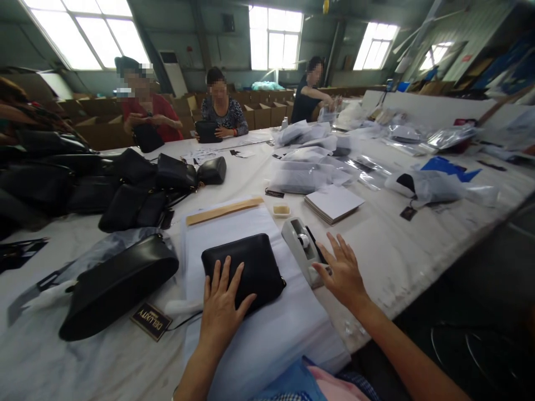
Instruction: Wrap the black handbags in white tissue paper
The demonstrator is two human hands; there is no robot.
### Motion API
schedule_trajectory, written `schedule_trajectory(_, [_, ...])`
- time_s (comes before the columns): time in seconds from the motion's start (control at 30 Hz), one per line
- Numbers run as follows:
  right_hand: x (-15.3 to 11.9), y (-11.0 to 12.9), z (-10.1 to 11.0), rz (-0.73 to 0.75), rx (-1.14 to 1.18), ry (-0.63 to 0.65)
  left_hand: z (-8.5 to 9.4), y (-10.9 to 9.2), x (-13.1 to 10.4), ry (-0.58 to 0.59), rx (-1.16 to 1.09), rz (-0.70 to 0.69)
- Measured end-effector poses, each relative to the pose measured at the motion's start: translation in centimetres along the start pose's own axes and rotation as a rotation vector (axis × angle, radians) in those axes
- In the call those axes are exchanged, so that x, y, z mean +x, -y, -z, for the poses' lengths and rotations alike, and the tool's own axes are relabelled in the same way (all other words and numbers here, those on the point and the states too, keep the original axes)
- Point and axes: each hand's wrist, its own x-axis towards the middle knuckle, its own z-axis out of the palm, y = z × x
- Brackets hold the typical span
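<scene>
My left hand [225, 301] lies flat with fingers spread on a small black pouch [254, 262]. Under the pouch is a stack of white tissue paper sheets [292, 317], with a brown paper strip [225, 210] along its far edge. My right hand [341, 272] has its fingers apart at the grey tape dispenser [298, 245], by its near end; whether a fingertip touches the tape is unclear. To the left a larger black bag [121, 284] lies on its side, and a black tag [151, 321] lettered "DELUXITY" rests near it.
Black bags [137, 206] pile up at the left. Wrapped bags [309, 167] lie farther back, beyond a stack of white cards [334, 203] and a small yellowish block [281, 210]. Several co-workers, one in a red top [163, 114], are across the table; cardboard boxes [261, 116] stand behind.
</scene>
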Motion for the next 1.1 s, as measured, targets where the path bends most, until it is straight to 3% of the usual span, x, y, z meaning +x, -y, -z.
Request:
schedule_trajectory(0.13, [3.4,-2.8,-1.2,-0.012,0.135,0.006,-0.3,0.1,-0.1,-0.028,-0.018,-0.005])
schedule_trajectory(0.27, [11.2,-5.7,-3.5,0.038,0.279,0.129,-0.4,0.2,-0.2,-0.030,0.006,-0.009])
schedule_trajectory(0.4, [19.3,-7.2,-6.6,0.241,0.131,0.325,-0.4,0.4,-0.2,-0.033,0.050,-0.020])
schedule_trajectory(0.5, [22.7,-7.1,-9.0,0.423,-0.040,0.444,-0.7,0.7,-0.2,-0.051,0.080,-0.031])
schedule_trajectory(0.7, [24.5,-6.7,-12.7,0.556,-0.138,0.540,-1.1,1.0,-0.2,-0.075,0.135,-0.044])
schedule_trajectory(0.87, [26.5,-5.9,-12.5,0.502,-0.020,0.542,-1.3,1.5,-0.2,-0.088,0.172,-0.099])
schedule_trajectory(1.0, [27.6,-1.9,-12.0,0.512,0.170,0.392,-1.5,1.7,-0.1,-0.090,0.174,-0.106])
schedule_trajectory(1.1, [27.6,2.6,-12.9,0.600,0.208,0.486,-1.6,1.8,-0.2,-0.081,0.168,-0.102])
